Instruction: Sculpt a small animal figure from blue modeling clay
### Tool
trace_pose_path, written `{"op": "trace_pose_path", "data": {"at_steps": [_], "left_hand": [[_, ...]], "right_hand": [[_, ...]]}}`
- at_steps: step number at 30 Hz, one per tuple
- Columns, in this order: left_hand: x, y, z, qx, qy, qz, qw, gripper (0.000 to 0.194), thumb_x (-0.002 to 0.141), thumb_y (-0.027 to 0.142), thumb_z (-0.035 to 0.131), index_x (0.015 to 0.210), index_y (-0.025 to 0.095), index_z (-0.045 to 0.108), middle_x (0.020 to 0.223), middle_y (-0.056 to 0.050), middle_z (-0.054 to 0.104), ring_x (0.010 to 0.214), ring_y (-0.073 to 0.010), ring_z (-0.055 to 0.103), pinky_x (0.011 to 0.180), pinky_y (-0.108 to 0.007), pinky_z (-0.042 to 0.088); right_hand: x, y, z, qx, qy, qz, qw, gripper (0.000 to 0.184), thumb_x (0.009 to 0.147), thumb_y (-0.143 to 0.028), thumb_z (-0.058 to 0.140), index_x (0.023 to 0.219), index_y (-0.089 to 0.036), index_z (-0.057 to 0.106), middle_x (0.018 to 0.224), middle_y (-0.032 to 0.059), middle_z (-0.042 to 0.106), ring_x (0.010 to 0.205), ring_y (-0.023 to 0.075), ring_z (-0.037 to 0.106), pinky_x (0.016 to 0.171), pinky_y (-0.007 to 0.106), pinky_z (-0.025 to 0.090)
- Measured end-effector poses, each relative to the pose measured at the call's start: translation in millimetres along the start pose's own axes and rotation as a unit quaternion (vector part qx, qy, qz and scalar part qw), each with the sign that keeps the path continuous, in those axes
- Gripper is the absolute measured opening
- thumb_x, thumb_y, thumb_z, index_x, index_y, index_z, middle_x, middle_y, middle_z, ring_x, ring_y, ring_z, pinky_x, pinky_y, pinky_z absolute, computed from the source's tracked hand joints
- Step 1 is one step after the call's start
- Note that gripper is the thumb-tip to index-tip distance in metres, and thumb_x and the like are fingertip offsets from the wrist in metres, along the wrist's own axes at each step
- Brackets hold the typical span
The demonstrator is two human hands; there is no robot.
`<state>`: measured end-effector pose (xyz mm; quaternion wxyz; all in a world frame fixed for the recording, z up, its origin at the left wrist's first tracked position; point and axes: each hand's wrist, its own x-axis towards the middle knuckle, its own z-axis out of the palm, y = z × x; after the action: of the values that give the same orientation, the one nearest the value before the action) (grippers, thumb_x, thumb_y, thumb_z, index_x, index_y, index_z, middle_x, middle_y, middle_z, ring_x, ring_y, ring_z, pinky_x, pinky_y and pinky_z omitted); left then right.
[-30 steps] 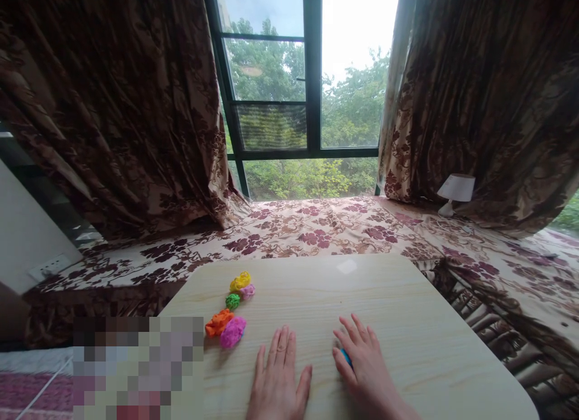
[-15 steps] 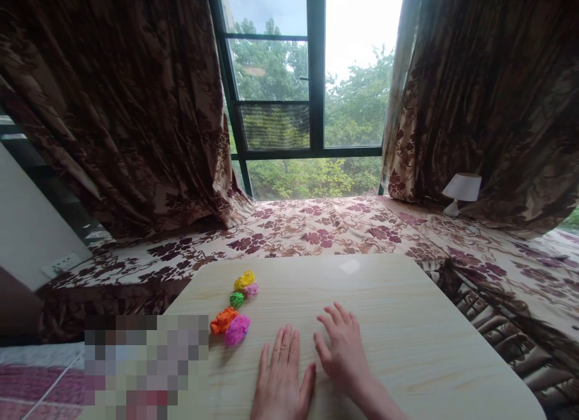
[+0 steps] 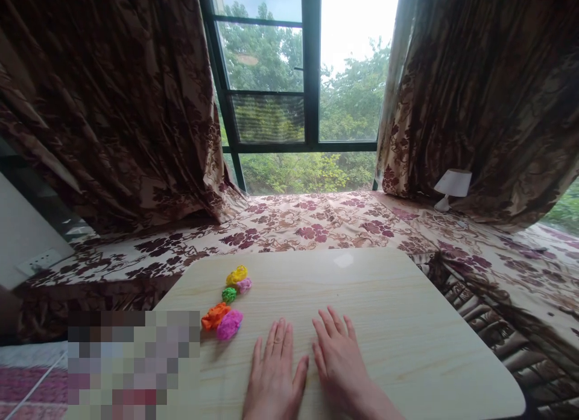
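My left hand (image 3: 274, 372) lies palm down on the pale wood-grain table (image 3: 407, 323), its fingers stretched out and its thumb apart. Beside it to the right, my right hand (image 3: 337, 353) also rests palm down with fingers extended. Neither hand holds anything. Left of my left hand sits a group of crumpled, bright-coloured clumps: a magenta one (image 3: 230, 324) nearest, an orange one (image 3: 215, 317) touching it, a small green one (image 3: 228, 295), a pale pink one (image 3: 244, 285) and a yellow one (image 3: 237, 275). What they are made of I cannot tell.
A blurred-out patch (image 3: 131, 365) covers the table's left side. Beyond the table runs a window seat with a floral cover (image 3: 312, 224), bearing a small white lamp (image 3: 453, 183) at right. Dark curtains (image 3: 136, 106) flank the window. A wall socket (image 3: 40, 262) is at far left.
My right hand has lowered and flattened onto the table, fingers straighter. My left hand stays flat. The whole view has shifted slightly; the coloured clumps keep their arrangement.
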<state>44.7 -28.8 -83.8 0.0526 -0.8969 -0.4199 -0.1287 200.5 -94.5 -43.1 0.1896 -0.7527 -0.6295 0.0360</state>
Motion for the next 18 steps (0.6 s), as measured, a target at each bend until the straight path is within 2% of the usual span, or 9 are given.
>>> {"op": "trace_pose_path", "data": {"at_steps": [3,5,7,10,12,14,16,18], "left_hand": [[-0.4,2.3,-5.9,0.001,-0.004,0.002,1.0,0.06,0.091,0.048,0.025,0.141,0.016,0.028,0.149,-0.009,0.025,0.137,-0.0251,0.022,0.11,-0.049,0.014],[-0.4,3.5,-9.5,-0.002,-0.012,-0.004,1.0,0.06,0.091,0.048,0.025,0.141,0.016,0.026,0.149,-0.008,0.024,0.138,-0.0245,0.021,0.11,-0.049,0.014],[-0.3,4.3,-11.6,-0.007,-0.022,-0.011,1.0,0.061,0.091,0.049,0.024,0.142,0.015,0.025,0.15,-0.008,0.023,0.138,-0.0243,0.021,0.11,-0.05,0.014],[0.0,4.6,-11.4,-0.013,-0.029,-0.012,0.999,0.061,0.091,0.048,0.024,0.142,0.015,0.023,0.15,-0.007,0.02,0.138,-0.024,0.02,0.11,-0.05,0.014],[-0.1,4.3,-10.0,-0.016,-0.029,-0.012,0.999,0.061,0.091,0.048,0.024,0.142,0.016,0.023,0.15,-0.007,0.019,0.138,-0.0242,0.019,0.11,-0.051,0.014],[-0.5,3.8,-8.5,-0.016,-0.032,-0.013,0.999,0.061,0.09,0.048,0.024,0.142,0.015,0.025,0.15,-0.008,0.019,0.138,-0.0249,0.019,0.11,-0.051,0.014],[-1.0,3.5,-7.9,-0.014,-0.033,-0.013,0.999,0.061,0.09,0.049,0.024,0.141,0.016,0.027,0.15,-0.008,0.02,0.138,-0.0253,0.02,0.11,-0.051,0.014],[-1.1,3.6,-8.7,-0.012,-0.033,-0.009,0.999,0.061,0.09,0.049,0.023,0.141,0.016,0.027,0.15,-0.008,0.021,0.138,-0.025,0.02,0.11,-0.051,0.014]], "right_hand": [[37.4,-1.3,-4.7,0.005,0.013,0.051,0.999,0.044,0.09,-0.04,0.037,0.129,-0.023,0.05,0.142,0.0068,0.041,0.135,0.0264,0.027,0.107,0.048,0.021],[44.5,9.4,-8.4,0.002,0.014,0.06,0.998,0.043,0.091,-0.037,0.036,0.128,-0.022,0.05,0.142,0.0079,0.041,0.135,0.027,0.026,0.106,0.05,0.02],[31.2,24.0,-10.5,-0.002,0.007,0.06,0.998,0.041,0.092,-0.033,0.034,0.128,-0.023,0.051,0.141,0.006,0.043,0.135,0.026,0.027,0.107,0.05,0.02],[-11.5,37.9,-7.7,-0.021,-0.001,0.036,0.999,0.043,0.094,-0.033,0.027,0.131,-0.024,0.049,0.141,0.0025,0.043,0.136,0.025,0.027,0.107,0.05,0.021],[-34.8,34.1,-1.9,-0.042,0.01,-0.005,0.999,0.047,0.094,-0.036,0.027,0.137,-0.022,0.04,0.144,0.0029,0.038,0.136,0.0259,0.025,0.108,0.051,0.02],[-39.6,20.9,4.4,-0.045,0.021,-0.039,0.998,0.047,0.094,-0.037,0.029,0.139,-0.023,0.037,0.147,0.0025,0.032,0.137,0.0254,0.023,0.109,0.049,0.018],[-22.9,5.1,7.9,-0.036,0.023,-0.052,0.998,0.045,0.094,-0.036,0.031,0.137,-0.026,0.039,0.148,0.0022,0.031,0.137,0.0248,0.022,0.11,0.049,0.017],[7.2,-5.0,6.4,-0.025,0.027,-0.013,0.999,0.042,0.094,-0.036,0.031,0.13,-0.025,0.048,0.142,0.0041,0.042,0.136,0.0251,0.024,0.109,0.049,0.018]]}}
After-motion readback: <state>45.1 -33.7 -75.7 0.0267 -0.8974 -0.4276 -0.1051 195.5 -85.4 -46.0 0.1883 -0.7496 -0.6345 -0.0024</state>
